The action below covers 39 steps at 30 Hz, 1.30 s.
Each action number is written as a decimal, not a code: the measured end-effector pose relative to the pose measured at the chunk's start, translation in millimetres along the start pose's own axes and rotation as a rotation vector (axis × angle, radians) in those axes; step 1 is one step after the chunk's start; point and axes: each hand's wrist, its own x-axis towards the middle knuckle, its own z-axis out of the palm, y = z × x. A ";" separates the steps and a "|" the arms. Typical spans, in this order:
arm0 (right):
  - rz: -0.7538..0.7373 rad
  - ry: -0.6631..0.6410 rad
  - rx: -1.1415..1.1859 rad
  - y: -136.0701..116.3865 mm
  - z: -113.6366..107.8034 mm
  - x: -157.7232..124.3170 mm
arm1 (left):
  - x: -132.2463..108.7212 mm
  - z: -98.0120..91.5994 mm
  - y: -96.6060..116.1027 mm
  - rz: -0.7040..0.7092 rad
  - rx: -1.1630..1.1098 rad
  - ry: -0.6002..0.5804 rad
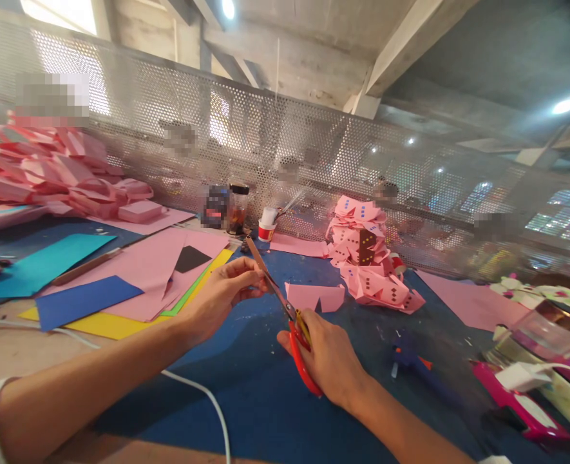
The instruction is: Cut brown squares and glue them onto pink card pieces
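My right hand (330, 354) is closed round the handles of a pair of scissors (301, 361), red on one side and yellowish on the other. Their blades point up and to the left, towards my left hand (231, 290). With fingertips pinched together, that hand holds a narrow brown strip (258, 256) that sticks up past the fingers. The blade tips meet the strip at the fingertips; whether they are cutting into it I cannot tell. Just beyond the scissors stands a folded pink piece of paper (313, 296) with a notch in its lower edge.
A stack of folded pink pieces with coloured squares (362, 251) stands behind on the blue mat (246, 386). Coloured sheets (89, 299) and a heap of pink pieces (62, 167) lie left. A glue gun (420, 367) and pink device (521, 399) are right; a white cable (207, 393) crosses the front.
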 end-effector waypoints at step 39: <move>0.004 -0.033 -0.040 -3.0 0.1 0.8 | 0.2 -0.1 -0.8 -0.015 -0.031 -0.011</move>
